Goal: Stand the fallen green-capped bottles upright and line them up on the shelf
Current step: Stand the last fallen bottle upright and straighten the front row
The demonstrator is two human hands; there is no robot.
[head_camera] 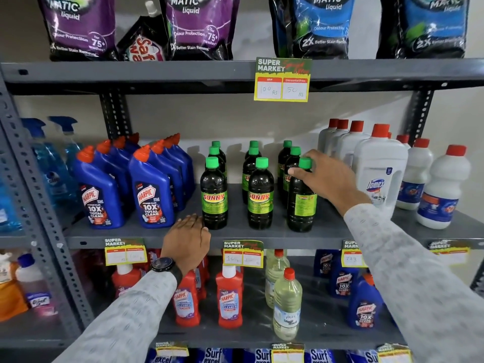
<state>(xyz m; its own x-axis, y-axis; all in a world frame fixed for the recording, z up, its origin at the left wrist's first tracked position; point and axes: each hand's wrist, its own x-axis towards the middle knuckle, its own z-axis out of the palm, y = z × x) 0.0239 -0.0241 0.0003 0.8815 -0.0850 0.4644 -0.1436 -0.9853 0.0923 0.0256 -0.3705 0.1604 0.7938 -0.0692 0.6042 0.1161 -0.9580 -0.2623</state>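
My right hand [323,176] grips the front-right Sunny bottle [301,197] at its cap; left hand [190,235] empty at seven o'clock; a tilt risks toppling neighbours

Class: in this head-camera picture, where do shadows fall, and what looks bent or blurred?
Head view: the green-capped bottles cast soft shadows on the back wall; the wide lens bows the shelf edge and left upright; the spray bottles at far left look blurred.

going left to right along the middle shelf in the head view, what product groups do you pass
blue spray bottles → blue Harpic bottles → green-capped Sunny bottles, the right hand on the front right one → white red-capped bottles
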